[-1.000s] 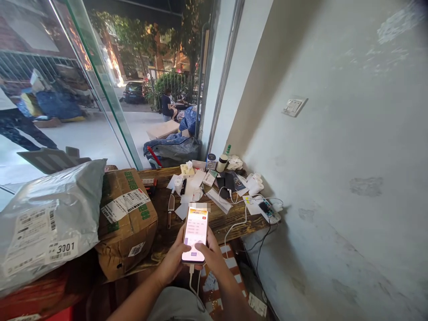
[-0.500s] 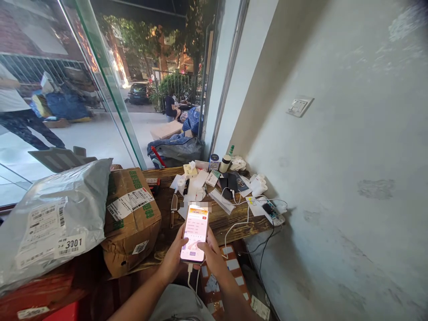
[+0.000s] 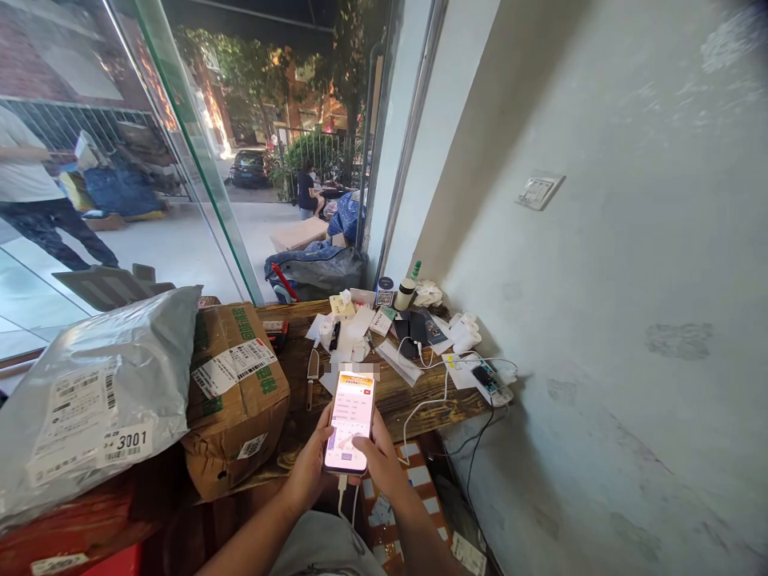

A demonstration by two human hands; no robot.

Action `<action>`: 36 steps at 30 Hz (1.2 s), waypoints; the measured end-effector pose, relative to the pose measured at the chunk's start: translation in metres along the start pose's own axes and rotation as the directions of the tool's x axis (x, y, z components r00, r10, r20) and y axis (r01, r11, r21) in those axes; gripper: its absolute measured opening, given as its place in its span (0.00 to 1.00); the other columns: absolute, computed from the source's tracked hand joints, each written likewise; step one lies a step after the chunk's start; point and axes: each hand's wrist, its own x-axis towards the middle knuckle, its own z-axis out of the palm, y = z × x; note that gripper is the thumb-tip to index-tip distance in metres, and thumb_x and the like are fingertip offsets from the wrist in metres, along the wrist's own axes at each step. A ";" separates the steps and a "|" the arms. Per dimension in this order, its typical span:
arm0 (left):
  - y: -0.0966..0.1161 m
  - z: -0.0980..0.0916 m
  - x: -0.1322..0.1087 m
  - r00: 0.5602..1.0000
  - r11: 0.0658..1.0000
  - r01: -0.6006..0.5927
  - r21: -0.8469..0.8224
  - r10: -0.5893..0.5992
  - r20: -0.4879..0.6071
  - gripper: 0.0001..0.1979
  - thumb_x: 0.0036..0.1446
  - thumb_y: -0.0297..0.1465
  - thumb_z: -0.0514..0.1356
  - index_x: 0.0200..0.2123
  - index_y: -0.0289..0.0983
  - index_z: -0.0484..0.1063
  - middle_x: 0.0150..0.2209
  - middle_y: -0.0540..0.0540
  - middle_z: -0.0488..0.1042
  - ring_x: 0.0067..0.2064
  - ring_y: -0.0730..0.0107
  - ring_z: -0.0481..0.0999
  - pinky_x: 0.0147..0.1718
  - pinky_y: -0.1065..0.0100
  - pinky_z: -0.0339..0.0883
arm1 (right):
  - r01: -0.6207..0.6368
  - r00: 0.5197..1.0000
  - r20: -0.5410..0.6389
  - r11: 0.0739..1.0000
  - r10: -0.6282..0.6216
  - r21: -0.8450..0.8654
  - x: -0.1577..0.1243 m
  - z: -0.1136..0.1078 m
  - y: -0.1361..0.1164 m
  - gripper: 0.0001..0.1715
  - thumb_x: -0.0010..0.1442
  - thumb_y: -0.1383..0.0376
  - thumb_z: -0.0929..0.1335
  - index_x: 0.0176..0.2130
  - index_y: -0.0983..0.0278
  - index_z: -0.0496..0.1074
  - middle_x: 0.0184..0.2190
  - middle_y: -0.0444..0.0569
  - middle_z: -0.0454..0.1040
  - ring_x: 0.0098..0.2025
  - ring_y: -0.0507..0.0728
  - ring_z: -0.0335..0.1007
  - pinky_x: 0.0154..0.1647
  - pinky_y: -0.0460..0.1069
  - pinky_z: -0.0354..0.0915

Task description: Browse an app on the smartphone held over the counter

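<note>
Phone (image 3: 350,422), one, lit, gripped by left hand (image 3: 307,470) and right hand (image 3: 382,454) before the table (image 3: 420,408); knife (image 3: 312,374) and box (image 3: 240,408) left, papers (image 3: 355,326) beyond. I cannot read its text; rear fingers hidden, bag (image 3: 84,400) cut off leftward.

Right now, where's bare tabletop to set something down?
Bare tabletop shows right of the phone, up to the white cable, and narrowly between the carton and knife. Crowded: the tabletop's back, strewn with papers; the left, with carton and grey parcel.
</note>
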 end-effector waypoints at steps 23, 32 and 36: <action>0.010 0.016 -0.007 0.999 0.986 0.012 0.166 -0.005 -0.043 0.44 0.41 0.38 0.63 0.62 0.35 0.52 0.54 0.37 0.70 0.49 0.49 0.72 0.39 0.62 0.68 | -0.024 1.000 0.012 0.998 0.023 0.062 0.002 0.004 -0.004 0.31 0.47 0.66 0.65 0.53 0.61 0.66 0.50 0.49 0.73 0.51 0.61 0.68 0.51 0.55 0.66; 0.004 0.004 -0.006 0.991 0.999 0.052 -0.004 -0.051 0.126 0.48 0.33 0.29 0.56 0.64 0.40 0.50 0.54 0.43 0.70 0.57 0.48 0.66 0.48 0.59 0.66 | -0.048 0.995 -0.078 0.991 0.058 0.125 0.003 0.008 -0.006 0.28 0.47 0.62 0.65 0.49 0.63 0.68 0.45 0.50 0.76 0.45 0.62 0.71 0.47 0.56 0.68; -0.005 -0.007 -0.002 0.989 0.998 0.030 -0.051 -0.022 0.149 0.43 0.36 0.27 0.54 0.61 0.43 0.57 0.57 0.46 0.68 0.58 0.50 0.65 0.51 0.58 0.64 | -0.053 0.994 -0.087 0.989 0.065 0.140 0.003 0.006 -0.009 0.28 0.46 0.61 0.65 0.48 0.63 0.69 0.43 0.49 0.76 0.43 0.62 0.72 0.47 0.56 0.68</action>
